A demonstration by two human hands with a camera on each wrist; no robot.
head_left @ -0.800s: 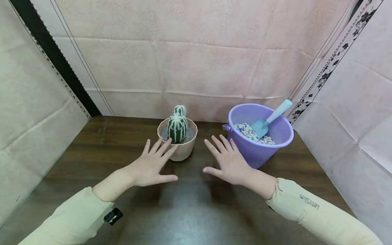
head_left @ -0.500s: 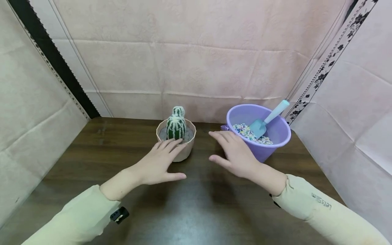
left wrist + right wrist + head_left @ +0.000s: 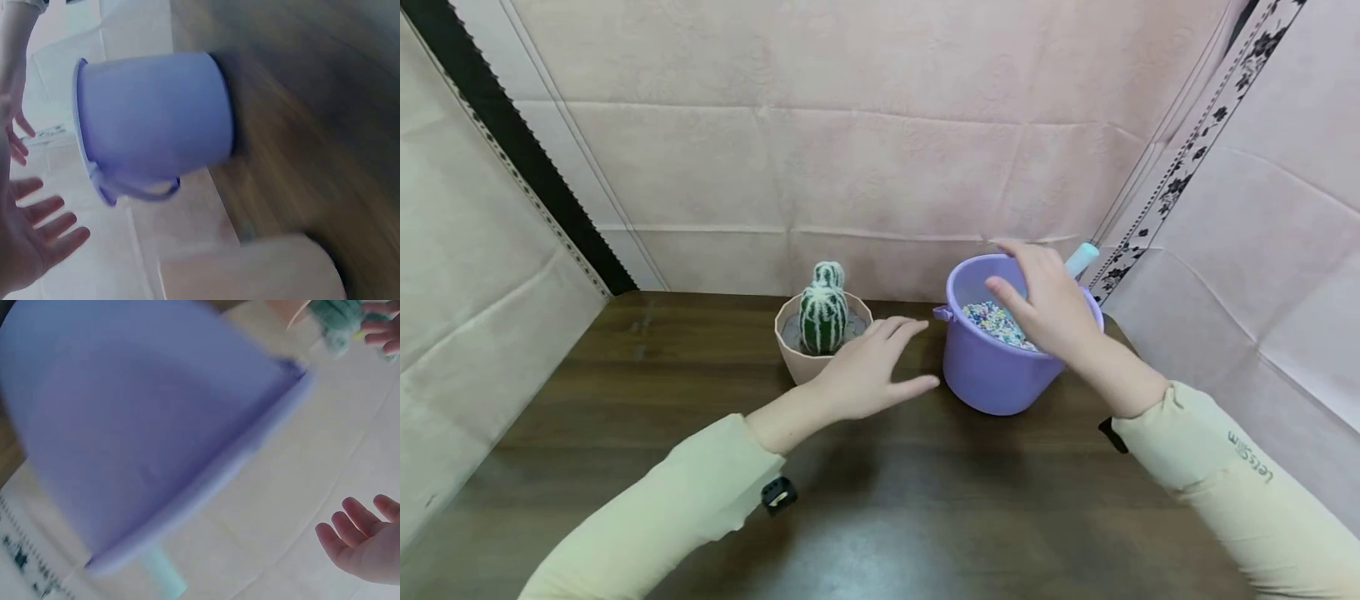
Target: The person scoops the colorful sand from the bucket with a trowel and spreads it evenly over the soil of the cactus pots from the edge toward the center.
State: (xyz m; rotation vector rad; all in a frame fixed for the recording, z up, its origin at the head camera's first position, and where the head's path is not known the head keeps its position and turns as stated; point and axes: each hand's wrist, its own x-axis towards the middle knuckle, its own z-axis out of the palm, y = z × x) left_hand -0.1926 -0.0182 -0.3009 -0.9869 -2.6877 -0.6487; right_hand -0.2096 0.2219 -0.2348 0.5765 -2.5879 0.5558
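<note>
My right hand is over the purple bucket, its fingers spread and holding nothing. The light-blue handle of a scoop sticks up just behind those fingers; its blade is mostly hidden by the hand. Small pastel beads fill the lower part of the bucket. My left hand, fingers extended and thumb apart, hovers between the bucket and a potted cactus, overlapping the right side of its pot. In the left wrist view the left hand is beside the bucket's rim, near its folded handle.
A dark wooden table carries the bucket and the pot. Pale cloth hangs close behind them, and more cloth borders the right side near the bucket.
My right hand has risen from the bucket's left side to above its opening, near the scoop. The left hand has moved right from in front of the cactus toward the bucket.
</note>
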